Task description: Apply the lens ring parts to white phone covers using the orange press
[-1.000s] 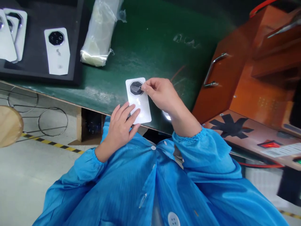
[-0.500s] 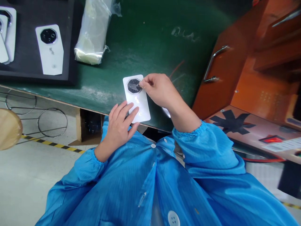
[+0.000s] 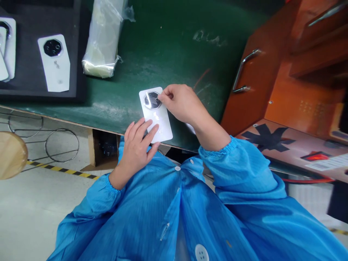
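Observation:
A white phone back cover (image 3: 163, 121) lies on the green table near its front edge, its black octagonal camera window (image 3: 152, 100) toward the far end. My left hand (image 3: 137, 145) rests on the cover's lower left side, fingers stretched out and apart. At the right rim of the camera window, my right hand (image 3: 181, 101) pinches thumb and forefinger together. Whatever sits between those fingertips is too small to make out. Part of a white object (image 3: 190, 128) shows beneath my right wrist.
On the left, a black tray (image 3: 27, 93) holds another white phone back cover (image 3: 57, 74) and several stacked ones (image 3: 10, 54). A clear plastic-wrapped bundle (image 3: 102, 40) lies beside it. An orange cabinet (image 3: 244, 98) with a metal handle stands at the right. Below left is a wooden stool (image 3: 12, 156).
The camera view has shifted slightly. Both hands keep nearly the same places on the cover, the right one still pinched at the camera window.

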A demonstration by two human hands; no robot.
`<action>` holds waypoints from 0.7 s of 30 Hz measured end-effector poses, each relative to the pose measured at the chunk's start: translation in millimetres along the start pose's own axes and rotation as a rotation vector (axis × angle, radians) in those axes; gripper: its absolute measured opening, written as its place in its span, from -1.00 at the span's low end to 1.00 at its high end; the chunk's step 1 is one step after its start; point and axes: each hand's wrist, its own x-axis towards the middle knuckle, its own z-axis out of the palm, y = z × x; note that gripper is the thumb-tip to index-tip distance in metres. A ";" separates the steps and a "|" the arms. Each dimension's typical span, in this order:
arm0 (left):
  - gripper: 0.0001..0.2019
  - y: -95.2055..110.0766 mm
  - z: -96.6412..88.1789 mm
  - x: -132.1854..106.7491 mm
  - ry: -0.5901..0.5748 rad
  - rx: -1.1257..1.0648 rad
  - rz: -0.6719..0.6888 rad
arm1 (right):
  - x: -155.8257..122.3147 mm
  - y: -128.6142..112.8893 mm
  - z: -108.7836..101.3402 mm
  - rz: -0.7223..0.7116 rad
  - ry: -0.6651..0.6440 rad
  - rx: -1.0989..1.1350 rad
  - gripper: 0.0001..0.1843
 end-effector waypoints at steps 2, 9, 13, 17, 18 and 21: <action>-0.54 -0.6 0.1 -0.2 -0.016 -0.010 -0.016 | 0.3 -1.4 1.1 -0.004 0.011 -0.011 -0.73; -0.54 -1.8 -1.4 0.4 0.032 0.024 0.040 | -0.8 -4.2 10.8 -0.017 0.060 -0.091 -0.79; -0.55 -1.3 -2.1 -0.2 0.021 0.000 0.018 | -1.3 -2.6 18.6 -0.016 0.116 -0.183 -0.88; -0.54 -1.7 -0.3 -0.3 -0.010 0.011 -0.012 | -6.9 -7.4 14.7 -0.057 0.195 -0.169 -0.73; -0.54 -2.5 0.2 0.0 -0.008 0.021 -0.010 | -12.4 -11.6 11.1 -0.078 0.217 -0.171 -0.72; -0.54 -6.2 -1.9 0.5 0.007 0.024 0.008 | -45.8 -28.7 -0.6 -0.181 0.163 -0.253 -0.69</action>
